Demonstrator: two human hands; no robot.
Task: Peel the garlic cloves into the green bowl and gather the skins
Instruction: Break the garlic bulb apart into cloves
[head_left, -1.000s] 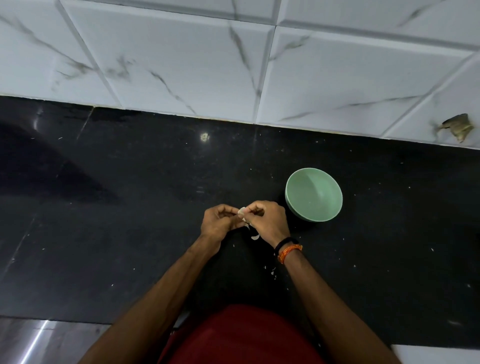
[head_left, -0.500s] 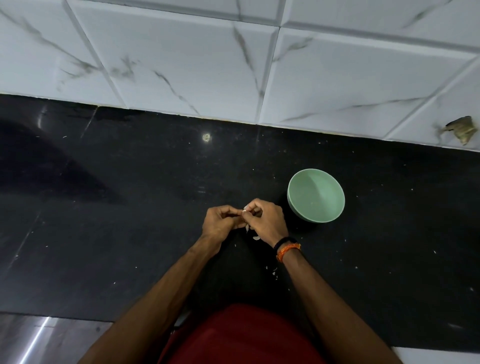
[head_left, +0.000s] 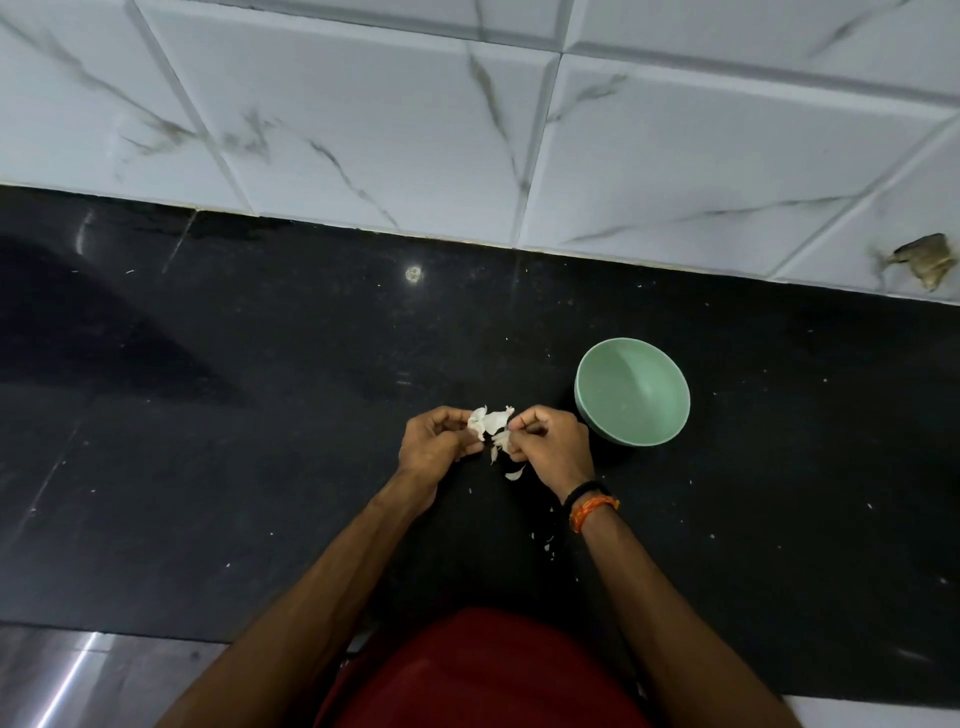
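Over the black counter (head_left: 260, 493), my left hand (head_left: 434, 447) and my right hand (head_left: 553, 447) hold a white garlic clove (head_left: 488, 422) between them, fingers curled and pinching it from both sides. Papery skin flares out from the clove between the two hands. A loose skin piece (head_left: 515, 474) lies on the counter just below my right hand, with smaller skin flakes (head_left: 546, 545) nearer my body. The green bowl (head_left: 632, 392) stands just right of my right hand; its inside looks empty.
White marble-patterned wall tiles (head_left: 415, 130) rise behind the counter. A brownish chipped spot (head_left: 922, 260) marks the tile at far right. The counter's front edge (head_left: 156, 631) runs along the lower left. My red shirt fills the bottom centre.
My hands have drawn slightly apart, and more white garlic skin now shows spread between them. The bowl has not moved.
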